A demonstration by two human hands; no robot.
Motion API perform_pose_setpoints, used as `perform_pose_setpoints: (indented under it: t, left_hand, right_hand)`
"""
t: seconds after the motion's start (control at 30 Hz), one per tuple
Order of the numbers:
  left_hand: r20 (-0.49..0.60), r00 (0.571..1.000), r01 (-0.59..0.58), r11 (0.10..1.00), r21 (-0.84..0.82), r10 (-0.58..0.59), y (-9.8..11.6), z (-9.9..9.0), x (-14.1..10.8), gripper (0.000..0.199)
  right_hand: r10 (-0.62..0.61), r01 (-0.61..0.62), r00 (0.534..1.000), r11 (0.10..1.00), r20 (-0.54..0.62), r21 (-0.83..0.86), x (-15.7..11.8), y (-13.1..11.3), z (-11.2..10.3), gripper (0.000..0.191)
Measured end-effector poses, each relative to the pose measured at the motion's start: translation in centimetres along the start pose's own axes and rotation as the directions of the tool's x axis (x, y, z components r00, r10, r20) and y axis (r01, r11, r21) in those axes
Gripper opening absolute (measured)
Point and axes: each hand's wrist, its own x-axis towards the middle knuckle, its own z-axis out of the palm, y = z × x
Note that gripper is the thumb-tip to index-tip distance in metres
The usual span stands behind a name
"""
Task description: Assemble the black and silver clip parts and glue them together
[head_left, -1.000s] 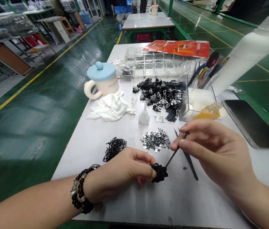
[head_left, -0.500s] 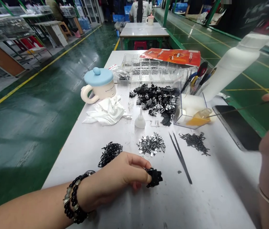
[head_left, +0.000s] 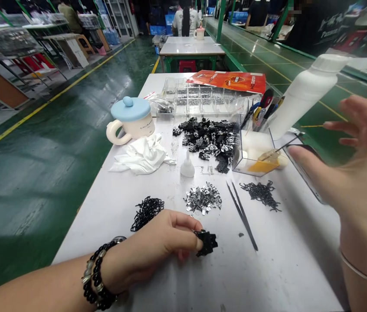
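At a white tabletop's [head_left: 251,277] near side, the left hand [head_left: 170,236] pinches one black part [head_left: 207,243], probably mid-assembly; the right hand [head_left: 355,167] is spread wide near a clear box [head_left: 239,149], and heaped metal pieces [head_left: 203,198] look unused.

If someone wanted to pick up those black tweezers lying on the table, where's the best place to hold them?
Probably the tweezers are best pinched across both arms near mid-length, from above and the right. They lie flat, spread tips pointing away, joined end nearer the person. The open right hand is on that side; the left hand holds a black part.
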Motion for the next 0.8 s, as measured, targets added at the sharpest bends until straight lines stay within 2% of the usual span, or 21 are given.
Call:
perform_pose_setpoints:
  t: [0.03, 0.07, 0.1, 0.17, 0.2, 0.27, 0.33, 0.4, 0.5, 0.8]
  left_hand:
    - [0.002, 1.0, 0.003, 1.0, -0.003, -0.003, -0.1, -0.1, 0.1, 0.017]
    - [0.005, 1.0, 0.004, 1.0, -0.006, -0.003, -0.1, -0.1, 0.1, 0.017]
    - [0.008, 1.0, 0.001, 1.0, -0.008, -0.001, -0.1, -0.1, 0.2, 0.017]
    - [0.015, 1.0, -0.008, 1.0, -0.008, 0.008, -0.1, -0.1, 0.2, 0.016]
    - [0.021, 1.0, -0.008, 1.0, -0.007, 0.008, -0.1, -0.1, 0.1, 0.014]
    - [0.029, 1.0, -0.006, 1.0, -0.006, 0.006, 0.0, -0.1, 0.1, 0.012]
    - [0.035, 0.999, -0.008, 1.0, -0.002, 0.009, 0.0, -0.1, 0.1, 0.011]
    - [0.039, 0.999, -0.02, 1.0, 0.002, 0.019, -0.1, -0.1, 0.1, 0.012]
    - [0.048, 0.999, -0.014, 1.0, -0.002, 0.014, -0.2, -0.1, 0.2, 0.012]
    - [0.073, 0.997, 0.023, 0.999, -0.032, -0.021, -0.3, 0.0, 0.2, 0.014]
  right_hand:
    - [0.083, -0.084, 0.995, 0.996, -0.056, -0.016, 0.5, -1.0, 0.0, 0.067]
    - [0.103, -0.101, 0.992, 0.995, -0.078, 0.019, 0.8, -2.0, 0.0, 0.061]
    - [0.09, -0.086, 0.995, 0.993, -0.05, 0.077, 1.0, -2.9, 0.1, 0.053]
    - [-0.067, 0.037, 0.991, 0.968, 0.115, 0.247, 0.9, -4.5, 0.5, 0.036]
    - [-0.147, 0.073, 0.967, 0.943, 0.21, 0.324, 0.7, -5.2, 0.8, 0.03]
    - [-0.256, 0.069, 0.883, 0.9, 0.393, 0.43, 0.2, -6.4, 1.3, 0.024]
    - [-0.279, 0.001, 0.809, 0.881, 0.517, 0.474, -0.3, -7.4, 1.9, 0.024]
    - [-0.277, -0.06, 0.767, 0.867, 0.579, 0.494, -0.8, -8.3, 2.4, 0.026]
    - [-0.28, -0.078, 0.755, 0.859, 0.593, 0.505, -1.4, -8.9, 3.1, 0.026]
    - [-0.335, -0.006, 0.778, 0.843, 0.532, 0.538, -1.5, -9.4, 4.2, 0.022]
